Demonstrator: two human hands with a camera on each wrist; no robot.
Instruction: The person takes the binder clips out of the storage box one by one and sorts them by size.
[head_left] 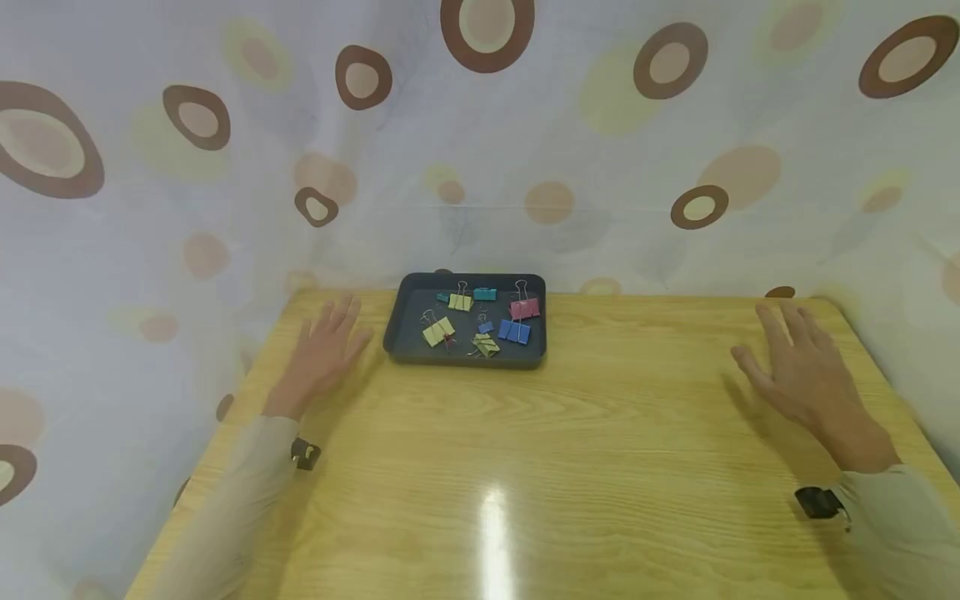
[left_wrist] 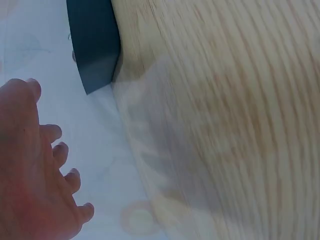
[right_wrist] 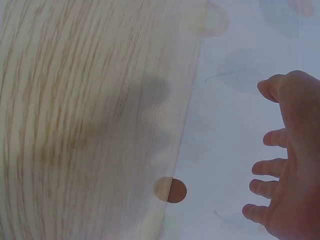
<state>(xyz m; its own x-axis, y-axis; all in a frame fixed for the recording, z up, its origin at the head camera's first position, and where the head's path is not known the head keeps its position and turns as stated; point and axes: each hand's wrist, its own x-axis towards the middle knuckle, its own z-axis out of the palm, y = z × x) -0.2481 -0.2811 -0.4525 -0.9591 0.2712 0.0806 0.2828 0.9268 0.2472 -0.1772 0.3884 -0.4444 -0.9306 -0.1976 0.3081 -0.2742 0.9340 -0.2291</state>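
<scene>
A dark grey tray lies at the far side of the table, holding several binder clips. Among them are a blue binder clip, a pink binder clip, a teal binder clip and a yellow binder clip. Left of the tray my left hand hovers with fingers extended and nothing in it. Its wrist view catches the tray's outer wall beyond the thumb. My right hand, far to the right of the tray, is likewise extended over the table and holds nothing.
The wooden table stretches across the front, with light glaring on its near middle. A patterned curtain hangs behind the table's far edge and along both sides. Each wrist carries a small black device.
</scene>
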